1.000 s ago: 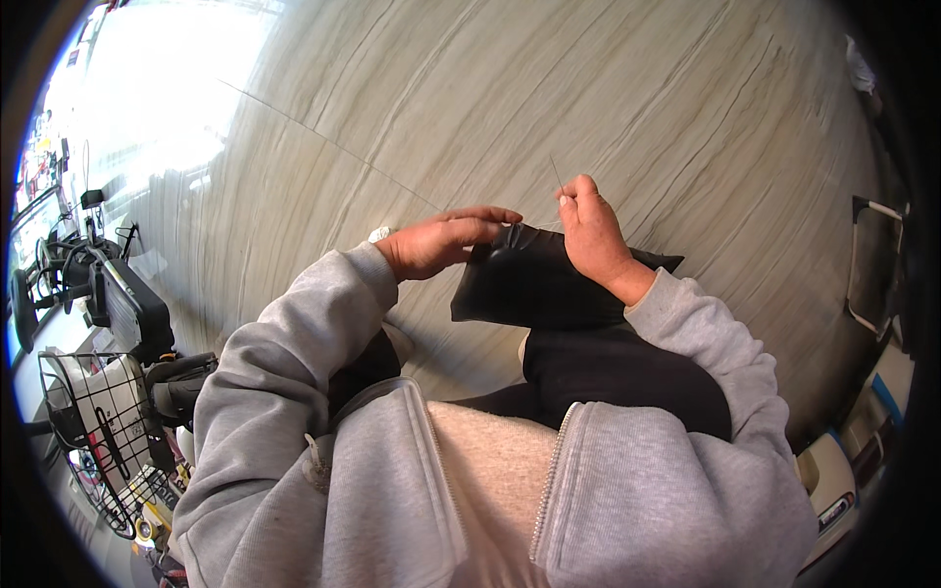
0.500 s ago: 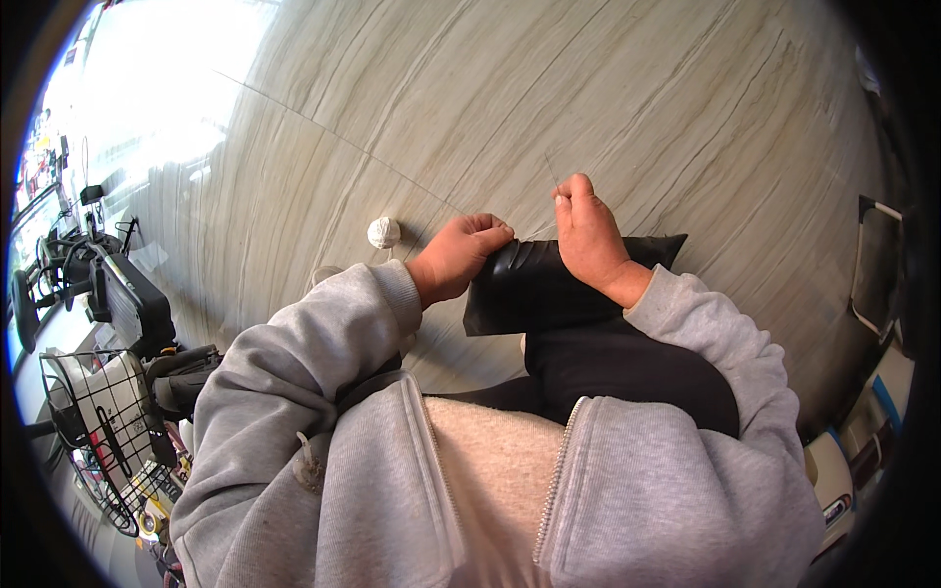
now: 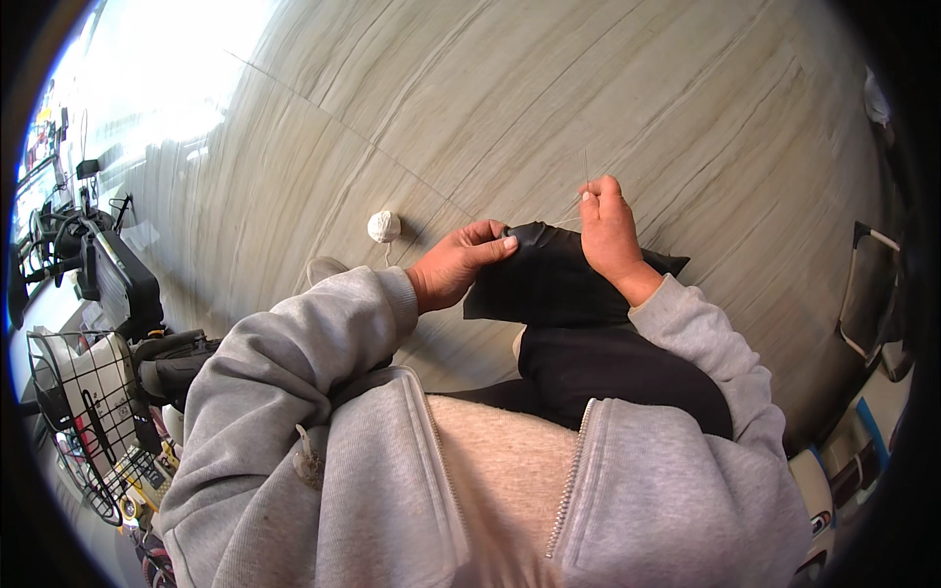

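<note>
A black, leather-like sheet lies across my right thigh, its far edge puckered. My left hand pinches that edge near its left end between thumb and fingers. Just beyond the sheet, my right hand is closed on a thin needle that sticks up past the fingertips. A fine light thread runs between the sheet's edge and the right hand. Left of my left hand, a ball of white thread sits on the floor, with a strand trailing toward me.
The floor is pale, veined tile. At left stand a vehicle with a black wire basket and a dark boxy part. A dark chair-like frame stands at the right rim. My shoe shows beside the left sleeve.
My right hand has moved a little to the right with the needle, which points more upright. My left hand has turned, its thumb now lying over the sheet's edge.
</note>
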